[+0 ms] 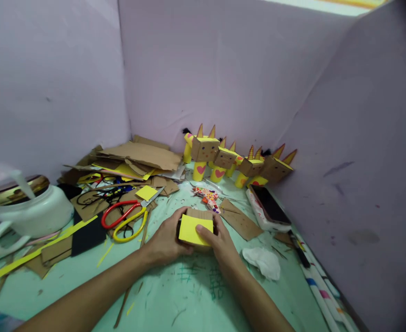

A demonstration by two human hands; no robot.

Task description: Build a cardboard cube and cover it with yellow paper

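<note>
A small cardboard box (196, 229) with a yellow paper face is held low over the green table surface (175, 295). My left hand (168, 235) wraps round its left side, the fingertips partly hidden behind it. On the right side my right hand (220, 237) grips the box, its thumb pressed on the yellow face. Scissors (128, 216) with red and yellow handles lie left of my hands, blades beside a yellow paper square (146, 192). Beyond the box lies a colourful patterned piece (208, 198).
Several yellow figures with cardboard box heads (205, 150) stand along the back wall. Cardboard scraps (140, 154) are piled at back left, near a white mug (33, 214). A phone (268, 205), crumpled tissue (263, 262) and markers (317, 290) lie to the right.
</note>
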